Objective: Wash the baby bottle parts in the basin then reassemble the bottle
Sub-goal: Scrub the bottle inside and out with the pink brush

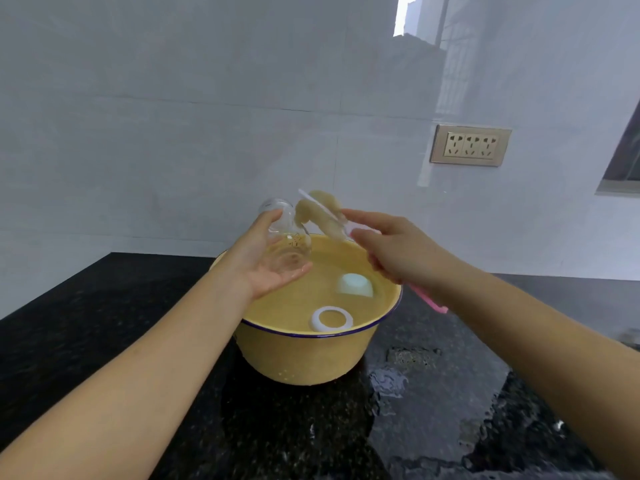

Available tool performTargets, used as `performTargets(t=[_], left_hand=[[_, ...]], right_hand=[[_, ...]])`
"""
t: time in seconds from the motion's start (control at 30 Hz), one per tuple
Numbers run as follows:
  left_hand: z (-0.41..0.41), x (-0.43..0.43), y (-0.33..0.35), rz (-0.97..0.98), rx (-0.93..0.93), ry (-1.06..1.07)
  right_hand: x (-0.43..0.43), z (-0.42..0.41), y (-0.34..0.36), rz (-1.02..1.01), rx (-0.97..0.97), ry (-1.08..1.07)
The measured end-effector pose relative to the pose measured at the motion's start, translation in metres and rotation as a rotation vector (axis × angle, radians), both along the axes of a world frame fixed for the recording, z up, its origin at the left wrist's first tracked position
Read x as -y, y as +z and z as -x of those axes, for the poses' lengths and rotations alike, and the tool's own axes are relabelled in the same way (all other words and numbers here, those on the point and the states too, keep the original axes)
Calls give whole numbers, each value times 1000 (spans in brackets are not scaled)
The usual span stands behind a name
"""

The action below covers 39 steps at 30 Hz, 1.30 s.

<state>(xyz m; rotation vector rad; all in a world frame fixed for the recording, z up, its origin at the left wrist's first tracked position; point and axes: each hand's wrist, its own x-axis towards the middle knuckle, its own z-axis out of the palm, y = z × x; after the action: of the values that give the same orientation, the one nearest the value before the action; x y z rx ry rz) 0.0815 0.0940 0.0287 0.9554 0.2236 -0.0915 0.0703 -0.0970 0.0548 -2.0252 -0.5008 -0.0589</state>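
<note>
Bottle [285, 237]: clear, empty of parts, held tilted above the basin's [304, 355] far rim, mouth pointing up and away. Left hand [266, 261] cups it from below, fingers curled around the body. Right hand [388, 247] is closed on a brush [320, 211]; its sponge head sits just beside the bottle's neck, pink handle end [429, 299] protruding behind the wrist. In the basin's water: a white ring [331, 319] near the front, a white cap [355, 285] behind it. Counter [104, 323]: black, wet at right. Socket [470, 145] on the wall.
</note>
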Motion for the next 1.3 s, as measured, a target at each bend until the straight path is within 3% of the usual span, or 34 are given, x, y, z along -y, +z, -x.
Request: performTargets(t=[0.1,0.2,0.33,0.67,0.87,1.0,1.17,1.3], left_hand=[[-5,1,-3,110,-20,23],[-5,2,-7,165,-28,21],[-3,3,-11,142,-1,6],[0,3,-13,70,-47,-21],[1,0,-13,126,-39,27],[2,-1,-14,127,41,14],[7,3,-10,-4,15,-4],[8,4,-9,24,-11,-76]], right_hand=[[-3,7,-7,363,385,-12],[-5,12,-18,651,650,-4],[-10,5,-26,770,882,-24],[-34,-21,-9,819,935,-215],[-29,-9,-19,744,948,-87],[-21,6,-29,814,1011,-18],[-30,1,-18,866,1043,-161],[-36,-10,-9,936,1029,-255]])
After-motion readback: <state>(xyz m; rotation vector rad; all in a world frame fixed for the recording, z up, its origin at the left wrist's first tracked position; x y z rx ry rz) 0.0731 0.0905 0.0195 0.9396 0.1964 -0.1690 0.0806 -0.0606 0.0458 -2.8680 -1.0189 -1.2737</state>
